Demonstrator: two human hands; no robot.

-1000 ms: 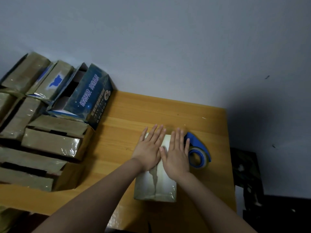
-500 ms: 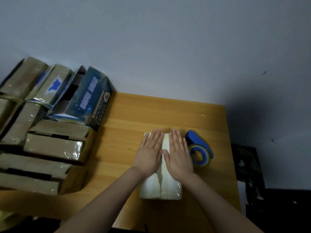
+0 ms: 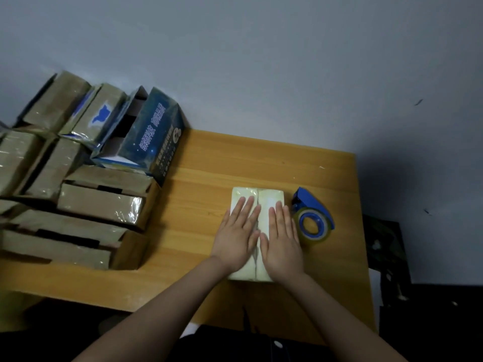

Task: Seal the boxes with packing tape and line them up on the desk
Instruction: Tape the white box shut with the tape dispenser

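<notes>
I see the left hand and right hand flat on the box at mid-tabletop, fingers straight and close together, pressing its glossy taped seam. The tape dispenser sits just right of it. I judge this box nearly sealed; the open blue box and the lining-up remain.

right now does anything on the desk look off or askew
Yes: the dark blue printed box at back left lies tilted with its end flaps open, against the brown taped boxes, which sit jumbled, not lined up.
</notes>
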